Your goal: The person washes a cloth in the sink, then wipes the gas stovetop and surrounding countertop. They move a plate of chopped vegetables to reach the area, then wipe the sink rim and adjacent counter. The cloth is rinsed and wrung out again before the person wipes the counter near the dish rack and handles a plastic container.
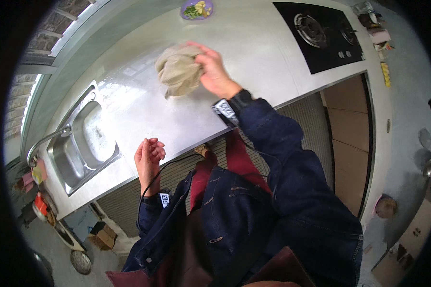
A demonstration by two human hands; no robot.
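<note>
Bunched under my right hand [213, 73] is a beige cloth [179, 71], gripped at its right side over the pale countertop [165, 118]. Whether the whole cloth touches the surface is hard to tell. Wet, shiny patches show on the counter to the left of it. My left hand [149, 154] is raised near the counter's front edge, fingers loosely curled, with nothing seen in it. A double-bowl stainless steel sink [88, 166] lies to the left of that hand.
A gas hob [319, 39] is set into the counter at the right. At the back stands a purple bowl [183, 12] holding chopped greens and pale pieces. A curved faucet [39, 143] reaches over the sink. A cardboard box [103, 235] sits below, at the lower left.
</note>
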